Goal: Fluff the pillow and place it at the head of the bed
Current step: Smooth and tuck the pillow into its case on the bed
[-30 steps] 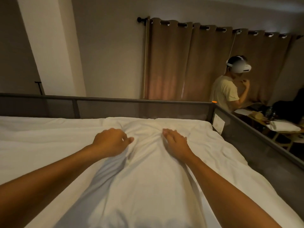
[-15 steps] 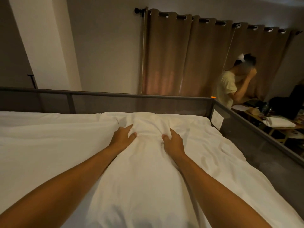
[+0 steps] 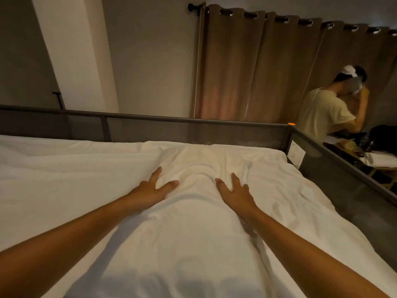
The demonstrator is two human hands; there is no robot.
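Both hands, left hand (image 3: 153, 188) and right hand (image 3: 234, 189), press flat with fingers spread wide on the white pillow (image 3: 193, 168) near the bed rail (image 3: 193, 121).

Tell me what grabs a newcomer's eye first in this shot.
Two bare forearms reach up the middle, the left hand and right hand spread flat on either side of a white pillow near the bed's grey rail. Behind hang brown curtains, and at far right a person in a pale shirt stands by a cluttered table.
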